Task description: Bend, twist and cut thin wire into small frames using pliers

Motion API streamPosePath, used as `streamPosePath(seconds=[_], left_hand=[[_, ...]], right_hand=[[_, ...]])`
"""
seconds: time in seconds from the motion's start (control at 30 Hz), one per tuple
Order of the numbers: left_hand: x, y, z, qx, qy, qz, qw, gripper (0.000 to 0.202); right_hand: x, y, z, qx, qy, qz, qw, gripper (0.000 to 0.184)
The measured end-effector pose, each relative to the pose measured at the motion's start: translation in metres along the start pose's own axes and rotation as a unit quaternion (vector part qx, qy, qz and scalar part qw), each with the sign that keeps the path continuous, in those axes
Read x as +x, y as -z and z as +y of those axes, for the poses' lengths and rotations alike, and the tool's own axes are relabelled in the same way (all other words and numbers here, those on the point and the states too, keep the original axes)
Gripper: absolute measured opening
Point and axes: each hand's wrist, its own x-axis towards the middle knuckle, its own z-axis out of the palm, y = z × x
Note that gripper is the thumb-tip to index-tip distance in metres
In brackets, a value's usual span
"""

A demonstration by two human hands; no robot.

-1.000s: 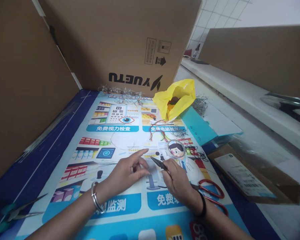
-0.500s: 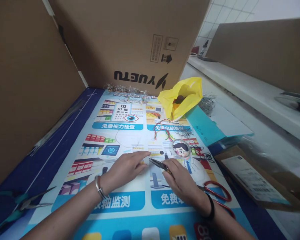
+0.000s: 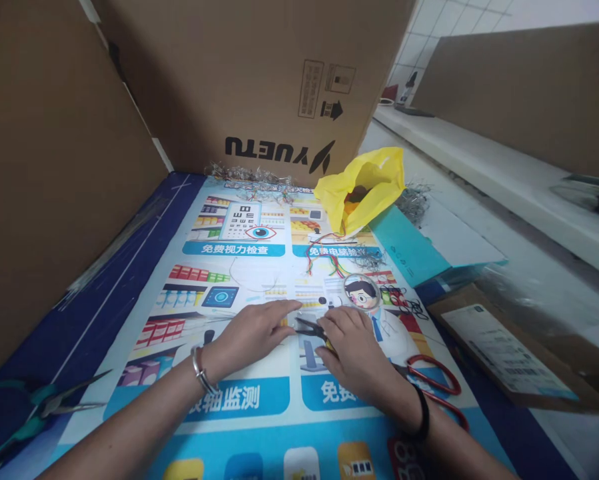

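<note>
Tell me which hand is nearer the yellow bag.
Right. The right hand, holding pliers, is on the person's side of the yellow bag, roughly in line with it; the left hand is farther off, to its left.

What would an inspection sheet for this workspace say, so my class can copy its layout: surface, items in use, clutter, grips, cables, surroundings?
Surface: printed sheet over dark blue covering.
Items in use: pliers, tips close to the left fingertips.
Clutter: yellow bag, silvery tangle, teal-handled tool, red-handled tool, labelled brown parcel.
Grips: right grip holds the pliers; left grip has its fingertips beside them, anything held too small to tell.
Cables: nothing seen.
Surroundings: upright cardboard behind and left; tiled wall beyond.
</note>
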Motion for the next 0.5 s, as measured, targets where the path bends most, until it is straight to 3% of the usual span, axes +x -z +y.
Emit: streamPosePath(seconds=[0.1,0.2,0.33,0.5], left_hand=[[-0.001,-0.002,0.001,0.004,-0.018,-0.007,1.0,0.041],[-0.001,-0.004,0.004,0.005,-0.041,-0.028,0.999,0.041],[0.001,-0.004,0.008,-0.008,-0.041,-0.073,0.996,0.045],[-0.001,-0.003,0.006,0.006,-0.046,-0.072,0.996,0.052]], right_hand=[[0.004,0.004,-0.001,0.087,0.006,0.045,0.995,0.015],[0.014,0.008,-0.005,0.202,-0.042,0.063,0.976,0.012],[0.032,0.004,-0.01,0.289,-0.101,0.029,0.952,0.016],[0.041,-0.005,-0.008,0.4,-0.147,-0.013,0.904,0.015]])
